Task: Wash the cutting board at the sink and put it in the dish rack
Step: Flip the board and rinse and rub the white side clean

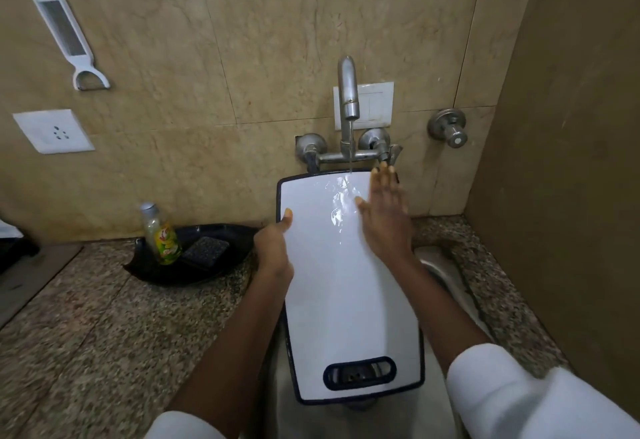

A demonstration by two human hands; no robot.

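Observation:
A white cutting board (343, 286) with a dark blue rim and a handle slot near me is held over the steel sink (446, 272). Water runs from the tap (348, 92) onto the board's far end. My left hand (273, 248) grips the board's left edge, thumb on top. My right hand (384, 217) lies flat on the wet surface near the right edge, fingers straight. No dish rack is in view.
A black tray (207, 231) on the granite counter (104, 334) left of the sink holds a dish soap bottle (162, 234) and a dark scrub sponge (206, 251). A white grater (67, 33) hangs on the tiled wall. A brown panel (571, 161) closes the right side.

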